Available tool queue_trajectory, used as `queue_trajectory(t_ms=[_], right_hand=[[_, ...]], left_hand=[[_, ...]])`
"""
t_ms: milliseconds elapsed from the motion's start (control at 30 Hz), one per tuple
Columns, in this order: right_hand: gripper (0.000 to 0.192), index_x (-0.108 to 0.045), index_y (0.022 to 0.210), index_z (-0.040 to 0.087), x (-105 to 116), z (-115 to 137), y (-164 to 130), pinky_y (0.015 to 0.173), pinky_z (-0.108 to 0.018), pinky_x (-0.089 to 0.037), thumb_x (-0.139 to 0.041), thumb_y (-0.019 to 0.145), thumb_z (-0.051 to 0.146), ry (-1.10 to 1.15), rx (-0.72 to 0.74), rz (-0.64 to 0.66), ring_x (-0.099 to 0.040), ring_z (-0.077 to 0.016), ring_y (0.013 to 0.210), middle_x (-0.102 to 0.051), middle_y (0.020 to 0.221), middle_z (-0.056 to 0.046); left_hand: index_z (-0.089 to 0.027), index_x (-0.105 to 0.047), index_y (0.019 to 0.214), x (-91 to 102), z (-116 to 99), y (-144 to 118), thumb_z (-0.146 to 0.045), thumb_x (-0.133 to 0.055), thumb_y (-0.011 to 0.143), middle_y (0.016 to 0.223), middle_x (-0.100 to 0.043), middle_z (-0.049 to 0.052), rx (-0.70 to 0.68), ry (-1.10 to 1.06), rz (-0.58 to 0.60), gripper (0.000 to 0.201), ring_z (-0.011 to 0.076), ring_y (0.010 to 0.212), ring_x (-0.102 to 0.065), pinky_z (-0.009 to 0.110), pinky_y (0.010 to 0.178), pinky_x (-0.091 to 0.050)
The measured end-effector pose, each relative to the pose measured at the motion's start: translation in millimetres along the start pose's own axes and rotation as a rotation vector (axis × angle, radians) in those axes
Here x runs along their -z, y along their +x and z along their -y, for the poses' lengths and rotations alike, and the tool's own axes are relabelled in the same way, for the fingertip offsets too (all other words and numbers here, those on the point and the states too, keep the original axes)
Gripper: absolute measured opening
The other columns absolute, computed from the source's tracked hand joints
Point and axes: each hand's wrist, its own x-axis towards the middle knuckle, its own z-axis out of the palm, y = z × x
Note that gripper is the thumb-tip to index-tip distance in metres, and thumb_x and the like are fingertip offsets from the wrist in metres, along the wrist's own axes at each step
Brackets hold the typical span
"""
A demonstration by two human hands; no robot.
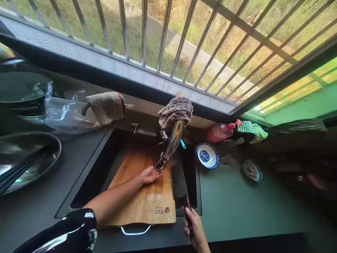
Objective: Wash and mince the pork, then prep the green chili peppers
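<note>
A wooden cutting board (142, 200) lies across the dark sink (89, 175). My left hand (149, 174) reaches over the board, its fingers right under the faucet spout (171, 144). My right hand (193, 226) grips the handle of a broad-bladed knife (179, 184), whose blade lies along the board's right edge over the sink. A brown cloth (176, 110) is draped over the top of the faucet.
A blue-patterned bowl (207, 155) and a small dish (252, 170) sit on the counter right of the sink. A pink bottle (219, 131) and green cloth (250, 130) lie by the window. Metal pans (26, 158) and a plastic bag (65, 112) stand at left.
</note>
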Motion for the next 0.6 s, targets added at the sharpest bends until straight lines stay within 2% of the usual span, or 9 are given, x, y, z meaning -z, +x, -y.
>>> queue_trajectory(t_ms=[67, 167, 267, 367, 467, 600], right_hand=[[0.065, -0.055, 0.096, 0.013, 1.1, 1.8, 2.4, 0.032, -0.014, -0.017, -0.070, 0.056, 0.062, 0.012, 0.011, 0.009, -0.025, -0.0017, 0.034, -0.038, 0.044, 0.009], [0.063, -0.055, 0.095, 0.013, 2.8, 2.6, 5.6, 0.032, -0.014, -0.017, -0.070, 0.056, 0.061, 0.022, 0.026, 0.019, -0.025, -0.0017, 0.034, -0.038, 0.044, 0.009], [0.061, -0.055, 0.094, 0.013, 3.9, 2.1, 6.8, 0.032, -0.014, -0.017, -0.070, 0.058, 0.060, 0.012, 0.032, 0.028, -0.026, -0.0016, 0.034, -0.039, 0.045, 0.009], [0.059, -0.055, 0.094, 0.014, 5.7, 1.8, 6.1, 0.032, -0.014, -0.016, -0.070, 0.059, 0.059, 0.009, 0.032, 0.043, -0.026, -0.0014, 0.033, -0.038, 0.045, 0.010], [0.060, -0.054, 0.095, 0.014, 8.4, 2.0, 5.4, 0.032, -0.015, -0.015, -0.069, 0.059, 0.060, -0.004, 0.029, 0.043, -0.027, -0.0016, 0.033, -0.038, 0.045, 0.010], [0.061, -0.053, 0.097, 0.014, 10.5, 2.8, 5.8, 0.032, -0.015, -0.015, -0.069, 0.060, 0.060, -0.015, 0.019, 0.018, -0.027, -0.0023, 0.033, -0.039, 0.046, 0.009]], left_hand=[[-0.008, -0.056, 0.097, -3.3, 5.1, -1.3, -0.012, -0.035, 0.084, 0.086, -0.064, 0.015, -0.065, -0.137, -0.136, 0.025, 0.0209, 0.083, -0.064, 0.036, 0.078, -0.051], [-0.015, -0.052, 0.106, -0.6, -2.8, -1.3, -0.014, -0.024, 0.087, 0.095, -0.064, 0.012, -0.237, -0.283, -0.330, 0.034, 0.0181, 0.091, -0.062, 0.034, 0.078, -0.051], [-0.024, -0.048, 0.110, 10.6, -17.5, -5.7, -0.016, -0.015, 0.088, 0.107, -0.061, 0.006, -0.368, -0.332, -0.441, 0.040, 0.0138, 0.100, -0.057, 0.030, 0.081, -0.049], [-0.026, -0.049, 0.105, 16.6, -18.6, -8.4, -0.020, -0.012, 0.089, 0.112, -0.057, 0.004, -0.406, -0.374, -0.531, 0.041, 0.0139, 0.106, -0.054, 0.029, 0.081, -0.047], [-0.023, -0.052, 0.091, 7.0, -0.7, -1.4, -0.024, -0.016, 0.089, 0.102, -0.059, 0.006, -0.342, -0.378, -0.534, 0.035, 0.0172, 0.100, -0.056, 0.031, 0.076, -0.048], [-0.020, -0.053, 0.076, -18.4, 21.8, 17.4, -0.020, -0.027, 0.087, 0.081, -0.060, 0.006, -0.238, -0.329, -0.380, 0.028, 0.0165, 0.082, -0.060, 0.030, 0.070, -0.049]])
